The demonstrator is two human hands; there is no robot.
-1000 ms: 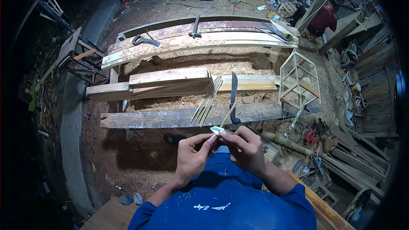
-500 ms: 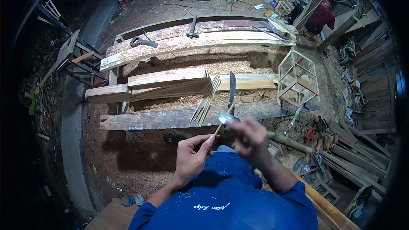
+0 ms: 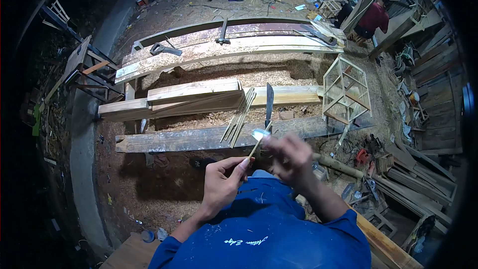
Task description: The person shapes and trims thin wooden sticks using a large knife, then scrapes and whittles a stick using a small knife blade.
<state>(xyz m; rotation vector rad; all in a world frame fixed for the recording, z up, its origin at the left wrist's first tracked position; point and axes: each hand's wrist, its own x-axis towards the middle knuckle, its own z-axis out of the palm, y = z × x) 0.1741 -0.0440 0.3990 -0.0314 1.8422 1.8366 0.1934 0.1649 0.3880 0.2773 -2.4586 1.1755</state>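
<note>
My left hand (image 3: pixel 221 185) pinches the lower end of a thin wooden stick (image 3: pixel 257 148), which slants up to the right. My right hand (image 3: pixel 291 158), smeared by motion, is closed on a small shiny piece (image 3: pixel 260 134) that lies against the stick's upper part; glare hides whether it is a blade. Just beyond, a bundle of similar thin sticks (image 3: pixel 240 119) leans across the planks. Beside the bundle lies a machete (image 3: pixel 269 103) with a dark blade, its handle end partly behind the stick and my right hand.
A wooden-framed cage (image 3: pixel 347 89) stands at the right end of the planks. On the far bench lie a hammer (image 3: pixel 223 32), a handsaw (image 3: pixel 167 50) and other tools. Thick beams (image 3: pixel 194 90) cross the middle. Two other people sit farther back.
My right hand and the shiny piece have shifted slightly left along the stick. The left hand keeps its hold, and the view has moved a little.
</note>
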